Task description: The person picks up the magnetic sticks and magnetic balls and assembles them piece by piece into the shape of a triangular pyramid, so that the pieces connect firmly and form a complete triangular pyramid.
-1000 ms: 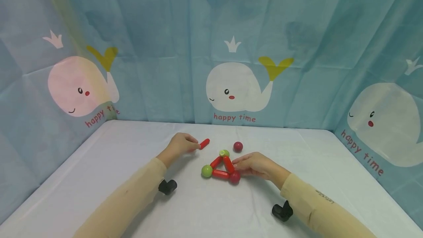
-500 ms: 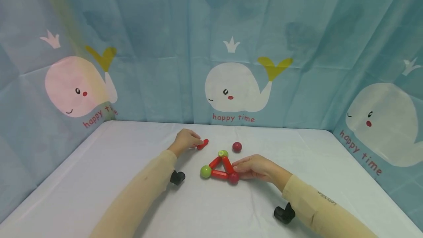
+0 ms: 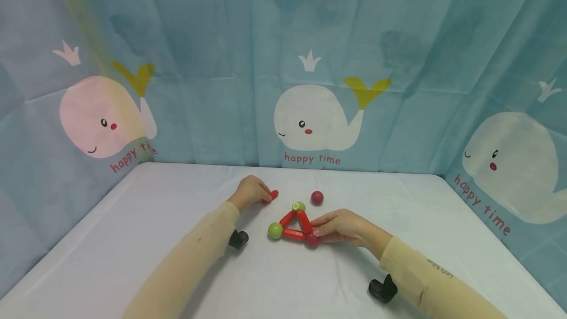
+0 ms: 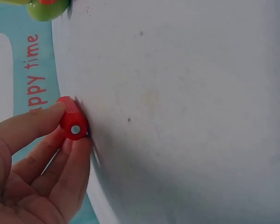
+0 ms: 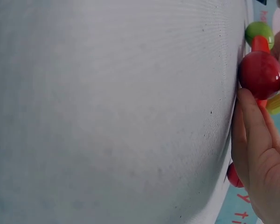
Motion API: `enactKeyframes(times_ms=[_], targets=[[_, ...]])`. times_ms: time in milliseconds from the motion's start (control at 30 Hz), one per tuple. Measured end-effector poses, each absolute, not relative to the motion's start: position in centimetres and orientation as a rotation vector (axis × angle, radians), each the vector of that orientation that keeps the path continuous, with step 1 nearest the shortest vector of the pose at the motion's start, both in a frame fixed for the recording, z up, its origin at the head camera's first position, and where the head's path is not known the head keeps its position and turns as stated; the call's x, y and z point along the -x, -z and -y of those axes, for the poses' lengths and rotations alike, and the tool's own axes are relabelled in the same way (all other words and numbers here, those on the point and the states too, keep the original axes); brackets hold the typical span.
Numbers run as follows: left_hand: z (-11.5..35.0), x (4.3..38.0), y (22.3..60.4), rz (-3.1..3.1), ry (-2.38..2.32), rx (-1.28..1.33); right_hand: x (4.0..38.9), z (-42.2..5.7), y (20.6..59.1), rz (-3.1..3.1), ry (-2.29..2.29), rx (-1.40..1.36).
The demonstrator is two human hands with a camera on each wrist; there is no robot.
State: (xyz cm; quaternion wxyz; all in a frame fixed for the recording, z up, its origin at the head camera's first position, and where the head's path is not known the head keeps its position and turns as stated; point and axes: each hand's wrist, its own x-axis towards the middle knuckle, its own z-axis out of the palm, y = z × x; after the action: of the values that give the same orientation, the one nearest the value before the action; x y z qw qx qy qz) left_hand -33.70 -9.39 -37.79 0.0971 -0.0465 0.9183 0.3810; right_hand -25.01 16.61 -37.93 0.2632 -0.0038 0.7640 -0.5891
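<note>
My left hand pinches a red rod between thumb and fingers, at the back of the white table. In the left wrist view the end of this red rod shows a round silvery spot. In the middle, three red rods form a triangle with a green ball at the left corner, a yellow-green ball at the far corner and a dark red ball at the near right one. My right hand holds that dark red ball with thumb and fingertips.
A loose dark red ball lies behind the triangle, to its right. White cloth covers the table. A blue curtain with printed whales hangs along the back and sides. Black wrist devices sit under both forearms.
My left hand has moved right along the red rod, which has shifted slightly toward me. The right hand's thumb has come down closer to the dark red ball; the triangle stays about the same.
</note>
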Motion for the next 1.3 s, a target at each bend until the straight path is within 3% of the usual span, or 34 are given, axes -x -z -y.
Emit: enactKeyframes(times_ms=[567, 1300], targets=[[11.8, 30.4, 38.1, -2.659, -1.118, -0.029, 25.1, -16.5, 37.9, -2.102, 1.568, 0.019], [10.6, 26.4, 37.4, -2.55, -1.422, -0.233, 25.3, -16.6, 37.8, -2.091, 1.569, 0.038]])
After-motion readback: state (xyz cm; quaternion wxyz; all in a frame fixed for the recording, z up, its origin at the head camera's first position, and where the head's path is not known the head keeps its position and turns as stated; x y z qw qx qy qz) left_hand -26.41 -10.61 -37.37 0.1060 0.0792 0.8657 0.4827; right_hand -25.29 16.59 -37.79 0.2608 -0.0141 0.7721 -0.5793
